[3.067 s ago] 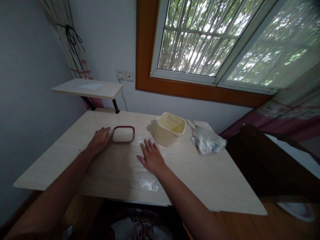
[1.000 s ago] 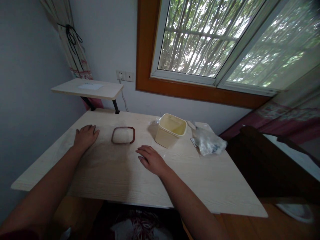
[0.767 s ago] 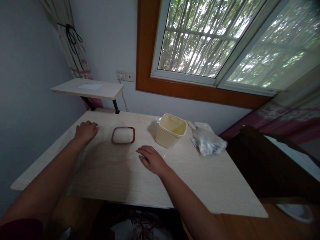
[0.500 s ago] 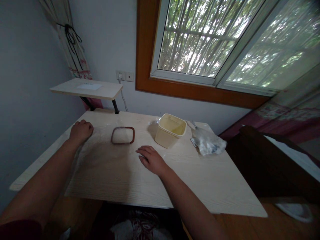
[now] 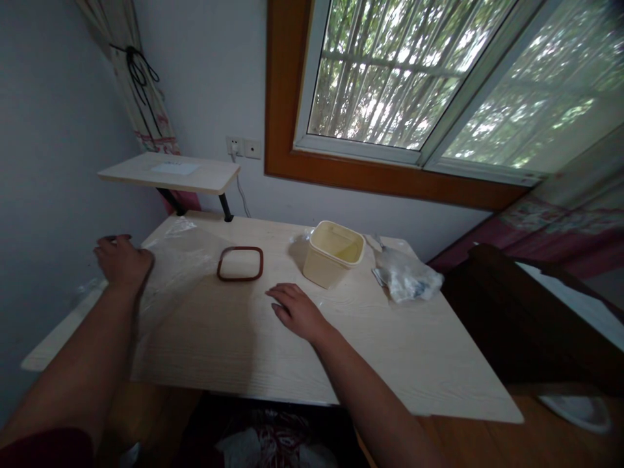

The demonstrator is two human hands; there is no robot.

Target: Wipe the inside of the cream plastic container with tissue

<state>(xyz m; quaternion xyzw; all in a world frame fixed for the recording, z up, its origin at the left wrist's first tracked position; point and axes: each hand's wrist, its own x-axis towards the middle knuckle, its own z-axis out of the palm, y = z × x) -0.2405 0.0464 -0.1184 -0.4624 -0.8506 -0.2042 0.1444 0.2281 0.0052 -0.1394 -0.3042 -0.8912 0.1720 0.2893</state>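
Observation:
My left hand [image 5: 121, 261] is at the left edge of the table, its fingers curled on a clear plastic sheet [image 5: 178, 250]. The thin, wrinkled sheet spreads right from it over the tabletop; the fingertips are partly hidden. Just past the sheet's right side lies a reddish-brown ring [image 5: 262, 263] shaped like a rounded square. Palm down on the table, my right hand [image 5: 297, 312] rests with fingers apart and holds nothing. It is between the ring and a cream plastic tub [image 5: 324, 266], which stands upright with its top open.
A crumpled clear plastic bag [image 5: 409, 276] lies right of the tub, its contents hard to make out. At the back left, a small raised shelf [image 5: 214, 179] on black legs carries a paper [image 5: 175, 168]. Wall and window [image 5: 390, 84] bound the table's far side.
My left hand has moved left to the table's edge, and the plastic sheet has shifted and wrinkled with it. My right hand, the ring and the tub have stayed in place.

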